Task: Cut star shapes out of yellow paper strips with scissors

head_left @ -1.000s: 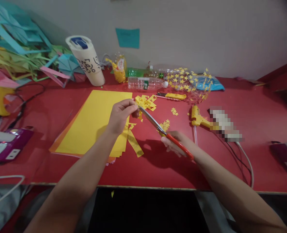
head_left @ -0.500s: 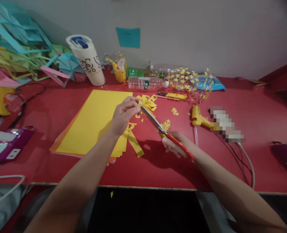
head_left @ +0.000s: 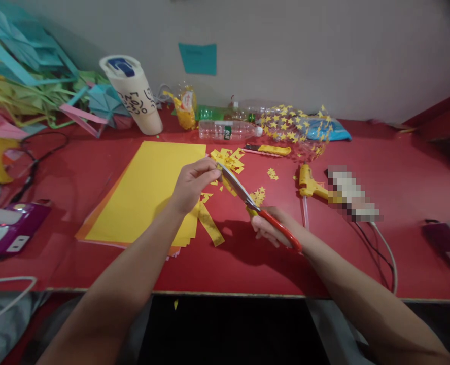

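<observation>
My right hand (head_left: 272, 228) is closed around the red handles of a pair of scissors (head_left: 243, 193), whose blades point up and left. At the blade tips, my left hand (head_left: 196, 183) pinches a small piece of yellow paper (head_left: 228, 186), partly hidden by the fingers and blades. Yellow paper scraps with star-shaped holes (head_left: 230, 159) lie just beyond. A small pile of yellow paper stars (head_left: 258, 195) sits behind the scissors, and a yellow paper strip (head_left: 211, 225) lies below the left hand. To the left is a stack of yellow sheets (head_left: 148, 187).
Behind the hands are a yellow box cutter (head_left: 272, 150), a clear plastic bottle (head_left: 225, 131), a star-covered clear form (head_left: 291, 124) and a white tumbler (head_left: 135, 96). A yellow glue gun (head_left: 312, 185) lies at right. Folded paper shapes (head_left: 30, 66) fill the left. The table's front edge (head_left: 228, 293) is near.
The whole view has shifted slightly. The yellow piece at the blades shows a little more below them, while both hands keep nearly the same pose.
</observation>
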Demonstrator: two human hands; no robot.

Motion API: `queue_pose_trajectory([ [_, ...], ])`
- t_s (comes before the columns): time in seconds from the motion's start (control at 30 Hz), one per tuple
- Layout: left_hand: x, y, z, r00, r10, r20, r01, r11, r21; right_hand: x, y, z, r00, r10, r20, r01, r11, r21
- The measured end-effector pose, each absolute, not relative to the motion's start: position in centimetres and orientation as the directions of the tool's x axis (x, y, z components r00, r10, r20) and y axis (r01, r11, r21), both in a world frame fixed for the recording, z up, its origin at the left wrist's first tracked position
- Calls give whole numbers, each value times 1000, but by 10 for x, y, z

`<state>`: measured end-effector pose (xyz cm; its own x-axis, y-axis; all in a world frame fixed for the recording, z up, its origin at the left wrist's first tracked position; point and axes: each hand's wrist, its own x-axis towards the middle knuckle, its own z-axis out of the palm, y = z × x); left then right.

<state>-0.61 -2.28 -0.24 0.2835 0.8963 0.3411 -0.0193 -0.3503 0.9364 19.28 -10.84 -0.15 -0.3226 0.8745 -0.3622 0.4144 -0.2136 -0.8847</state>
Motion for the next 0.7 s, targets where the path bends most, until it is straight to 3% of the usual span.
queue_pose_trajectory([
  [0.3,-8,-24,0,314,889,334,0,-351,936,193,-108,2,-333,875,-353,424,-195,-885],
  [0.7,-6,-25,0,304,909,284,10,-301,954,188,-108,5,-243,869,-432,424,-305,-853],
])
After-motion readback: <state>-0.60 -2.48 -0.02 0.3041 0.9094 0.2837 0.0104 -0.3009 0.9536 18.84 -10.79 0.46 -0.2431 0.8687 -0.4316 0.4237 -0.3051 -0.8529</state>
